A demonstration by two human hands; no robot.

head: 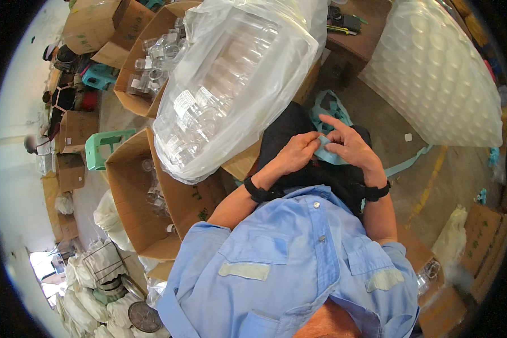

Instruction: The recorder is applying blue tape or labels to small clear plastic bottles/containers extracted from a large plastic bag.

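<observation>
A pale blue strip (330, 157), perhaps tape or plastic film, lies between my hands over my dark trousers. My left hand (298, 152) pinches its upper part. On the other side, my right hand (350, 145) has thumb and bent fingers at the same strip, index finger pointing outward; the fingertips of both hands nearly meet. A bundle of similar blue strip (331, 110) lies just beyond them, and a length of it trails right toward the floor. To the left, a translucent plastic bag (274, 84) holds several clear bottles or jars (198, 120), some with printed labels.
Open cardboard boxes (131, 203) with clear containers stand at left, beside a green plastic stool (97, 150). Bubble wrap (439, 80) hangs at upper right. Black tools (342, 21) rest on a cardboard surface. White sacks (84, 300) fill the lower left. Other people are at far left.
</observation>
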